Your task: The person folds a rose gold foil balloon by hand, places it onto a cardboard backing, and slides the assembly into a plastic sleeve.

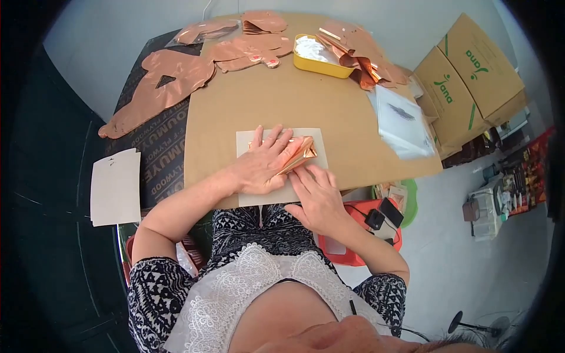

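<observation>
A shiny piece of copper foil [305, 152] with creased, folded edges lies on a pale grey sheet of card [315, 136] near the front of the table. My left hand [263, 166] rests flat across the foil, fingers stretched out and pointing away from me, hiding much of it. Close by on the right, my right hand [319, 200] has its fingers extended, with the fingertips at the foil's near edge. Its thumb points left over the front edge of the card.
Copper-coloured cut-out shapes [176, 73] lie along the back and left. A yellow tin [322, 67] holds white material, beside crumpled copper foil [366, 72]. Clear plastic sleeves [403, 126] sit at right, near cardboard boxes [465, 76]. White cards [116, 187] lie at left; a red stool [335, 244] stands below.
</observation>
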The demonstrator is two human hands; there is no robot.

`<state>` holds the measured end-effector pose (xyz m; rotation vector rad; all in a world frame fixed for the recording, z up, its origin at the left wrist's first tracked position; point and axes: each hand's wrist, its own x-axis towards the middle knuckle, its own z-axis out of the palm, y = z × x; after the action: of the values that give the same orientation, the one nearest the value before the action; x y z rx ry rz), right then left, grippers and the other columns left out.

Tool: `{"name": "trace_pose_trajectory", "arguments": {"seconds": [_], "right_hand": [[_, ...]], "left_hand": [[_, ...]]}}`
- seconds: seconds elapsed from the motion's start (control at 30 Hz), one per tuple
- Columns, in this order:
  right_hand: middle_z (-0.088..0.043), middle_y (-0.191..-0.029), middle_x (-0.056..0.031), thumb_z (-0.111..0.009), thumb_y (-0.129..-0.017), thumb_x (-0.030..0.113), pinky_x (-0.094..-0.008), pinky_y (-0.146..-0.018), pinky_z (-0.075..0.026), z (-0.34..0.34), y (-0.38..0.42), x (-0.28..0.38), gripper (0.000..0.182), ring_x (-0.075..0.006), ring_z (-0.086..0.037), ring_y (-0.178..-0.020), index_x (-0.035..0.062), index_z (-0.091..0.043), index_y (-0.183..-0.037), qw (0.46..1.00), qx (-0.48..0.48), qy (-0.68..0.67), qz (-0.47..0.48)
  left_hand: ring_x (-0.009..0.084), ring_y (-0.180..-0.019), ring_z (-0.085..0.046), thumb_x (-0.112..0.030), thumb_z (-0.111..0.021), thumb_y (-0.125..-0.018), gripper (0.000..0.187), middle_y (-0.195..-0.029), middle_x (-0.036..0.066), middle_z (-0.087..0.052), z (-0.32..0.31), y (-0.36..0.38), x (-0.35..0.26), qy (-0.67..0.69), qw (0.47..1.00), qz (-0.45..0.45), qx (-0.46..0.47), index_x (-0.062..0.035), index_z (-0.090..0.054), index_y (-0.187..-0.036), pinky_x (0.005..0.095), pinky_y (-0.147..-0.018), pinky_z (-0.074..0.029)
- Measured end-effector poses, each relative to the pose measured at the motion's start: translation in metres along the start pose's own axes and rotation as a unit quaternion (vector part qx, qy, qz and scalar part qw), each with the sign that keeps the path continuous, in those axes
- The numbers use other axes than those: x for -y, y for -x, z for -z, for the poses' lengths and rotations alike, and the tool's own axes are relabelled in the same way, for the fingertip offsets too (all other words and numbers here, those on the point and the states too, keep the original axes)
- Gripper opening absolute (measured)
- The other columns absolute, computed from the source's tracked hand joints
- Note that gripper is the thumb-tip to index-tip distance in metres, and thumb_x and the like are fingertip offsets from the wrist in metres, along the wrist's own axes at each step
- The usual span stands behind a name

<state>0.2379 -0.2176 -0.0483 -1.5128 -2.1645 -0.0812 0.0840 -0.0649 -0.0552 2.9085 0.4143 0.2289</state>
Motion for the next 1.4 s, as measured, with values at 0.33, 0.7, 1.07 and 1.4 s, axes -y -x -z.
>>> {"name": "trace_pose_trajectory", "arguments": {"seconds": [0.33, 0.7, 1.07, 1.4], "right_hand": [[-0.058, -0.096, -0.0153, -0.066, -0.075, 0.016, -0.0402, -0.077, -0.042, 0.012, 0.023, -0.01, 0.024, -0.0319, -0.055, -0.09, 0.0012, -0.058, -0.092, 0.998, -0.035, -0.045, -0.009], [-0.043, -0.134, -0.0235, -0.069, -0.074, 0.03, -0.0473, -0.101, -0.032, 0.022, 0.008, -0.011, 0.065, -0.0353, -0.042, -0.125, -0.0051, -0.048, -0.124, 0.998, -0.021, 0.04, -0.036], [-0.044, -0.135, -0.0248, -0.067, -0.073, 0.045, -0.0506, -0.109, -0.023, 0.0, 0.026, -0.018, 0.077, -0.0362, -0.037, -0.131, -0.0081, -0.047, -0.125, 0.999, 0.023, 0.029, -0.034], [-0.067, -0.091, -0.0143, -0.057, -0.086, 0.019, -0.0383, -0.075, -0.048, -0.006, 0.101, -0.023, 0.029, -0.0289, -0.063, -0.079, -0.0016, -0.061, -0.106, 0.952, -0.002, -0.279, -0.124]], "left_hand": [[0.0492, -0.136, -0.016, -0.08, -0.026, -0.08, 0.095, -0.147, 0.03, -0.021, -0.004, 0.001, -0.001, -0.057, 0.998, -0.017, -0.005, -0.015, -0.018, -0.149, 0.0676, -0.106, -0.008], [0.048, -0.137, -0.018, -0.074, -0.036, -0.082, 0.082, -0.146, 0.029, -0.023, -0.002, 0.0, -0.009, -0.103, 0.995, -0.007, 0.007, -0.023, -0.03, -0.146, 0.0666, -0.106, -0.011], [0.0458, -0.139, -0.012, -0.059, -0.029, -0.093, 0.062, -0.15, 0.025, -0.019, -0.002, 0.0, -0.006, -0.074, 0.997, -0.001, 0.022, -0.0268, -0.032, -0.145, 0.0624, -0.11, -0.005], [0.0485, -0.138, -0.011, -0.058, -0.03, -0.093, 0.061, -0.149, 0.028, -0.017, -0.002, -0.002, -0.008, -0.088, 0.995, 0.006, 0.055, -0.0257, -0.03, -0.146, 0.0637, -0.109, -0.006]]}}
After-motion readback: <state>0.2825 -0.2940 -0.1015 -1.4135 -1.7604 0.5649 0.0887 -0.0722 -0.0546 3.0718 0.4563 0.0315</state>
